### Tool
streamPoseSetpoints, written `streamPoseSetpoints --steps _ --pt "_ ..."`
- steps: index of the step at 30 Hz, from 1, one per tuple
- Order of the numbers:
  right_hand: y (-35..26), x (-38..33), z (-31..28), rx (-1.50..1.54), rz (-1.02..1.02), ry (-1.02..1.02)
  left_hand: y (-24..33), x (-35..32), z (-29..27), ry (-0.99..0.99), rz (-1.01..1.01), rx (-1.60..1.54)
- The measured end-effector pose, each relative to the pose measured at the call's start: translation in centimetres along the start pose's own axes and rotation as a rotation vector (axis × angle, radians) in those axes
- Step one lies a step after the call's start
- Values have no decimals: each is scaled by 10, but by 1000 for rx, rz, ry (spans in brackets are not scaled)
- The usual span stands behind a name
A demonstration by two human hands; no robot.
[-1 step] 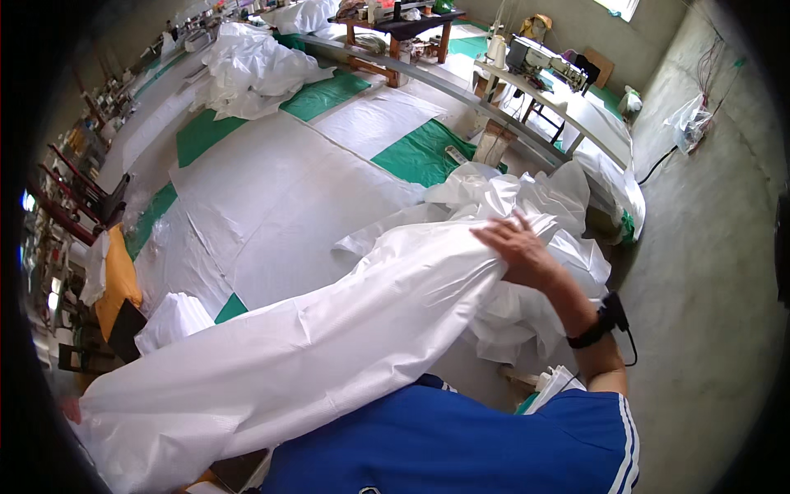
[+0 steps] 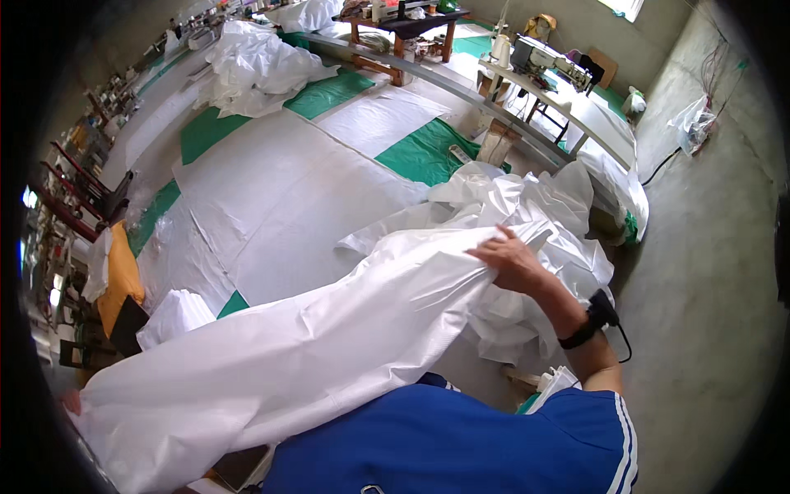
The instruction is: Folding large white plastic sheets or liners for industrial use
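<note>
A long white woven plastic sheet [image 2: 280, 362] stretches across in front of me, from lower left up to the right. My right hand [image 2: 512, 262] grips its upper right corner, with fingers bent over the gathered material and creases running from the grip. At the far left end, only a small part of my left hand [image 2: 72, 402] shows beside the sheet's edge; it appears to hold that end, though most of its fingers are hidden. A crumpled heap of white sheeting [image 2: 527, 198] lies just behind and below my right hand.
White and green sheets [image 2: 271, 198] cover the broad surface ahead, with another white heap [image 2: 259, 66] farther back. A metal rail [image 2: 461, 95] runs along its far right side. Sewing machines [image 2: 547, 62] stand beyond. A grey wall [image 2: 699, 272] rises at right; an orange cloth [image 2: 121, 284] hangs left.
My right hand has shifted slightly left and down with the sheet's corner, its fingers more tightly bent. The whole view has moved a little.
</note>
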State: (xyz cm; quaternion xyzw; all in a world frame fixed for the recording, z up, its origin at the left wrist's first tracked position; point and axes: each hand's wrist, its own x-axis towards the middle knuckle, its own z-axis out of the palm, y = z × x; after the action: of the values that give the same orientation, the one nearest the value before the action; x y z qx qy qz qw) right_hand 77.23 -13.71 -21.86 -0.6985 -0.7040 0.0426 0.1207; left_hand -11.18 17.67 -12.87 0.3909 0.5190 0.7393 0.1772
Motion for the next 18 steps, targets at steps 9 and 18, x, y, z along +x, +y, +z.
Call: streamPoseSetpoints --steps 9,18 --pt "-28 45 -35 -202 164 713 -11 -72 42 -397 -270 -503" --pt "-12 104 -61 125 -44 179 -144 -188 -64 340 -426 -75"
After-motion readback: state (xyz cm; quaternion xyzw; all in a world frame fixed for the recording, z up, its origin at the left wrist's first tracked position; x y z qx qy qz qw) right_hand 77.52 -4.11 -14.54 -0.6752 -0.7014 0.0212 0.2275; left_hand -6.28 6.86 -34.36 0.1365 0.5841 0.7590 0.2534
